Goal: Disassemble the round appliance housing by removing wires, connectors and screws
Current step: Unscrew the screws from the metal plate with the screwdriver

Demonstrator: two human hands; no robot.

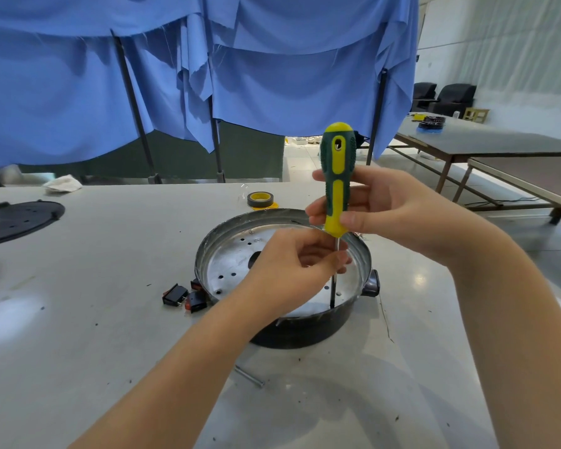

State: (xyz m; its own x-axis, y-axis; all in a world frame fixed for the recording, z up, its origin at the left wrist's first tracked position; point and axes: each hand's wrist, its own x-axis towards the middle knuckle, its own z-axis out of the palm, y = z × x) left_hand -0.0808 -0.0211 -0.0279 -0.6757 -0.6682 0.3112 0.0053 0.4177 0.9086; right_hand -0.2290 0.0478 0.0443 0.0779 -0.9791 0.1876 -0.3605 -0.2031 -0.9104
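The round black housing (pixel 305 332) with a shiny metal floor full of holes sits on the grey table, right of centre. A green and yellow screwdriver (pixel 337 170) stands upright in it, its tip down near the front inner wall. My right hand (pixel 382 209) grips the handle from the right. My left hand (pixel 292 270) reaches in over the housing and pinches the steel shaft just below the handle.
Two black and red rocker switches (pixel 185 296) lie left of the housing. A loose long screw (pixel 250 376) lies in front of it. A tape roll (pixel 260 199) sits behind, and a black perforated plate (pixel 17 220) lies at far left. Blue cloth hangs behind the table.
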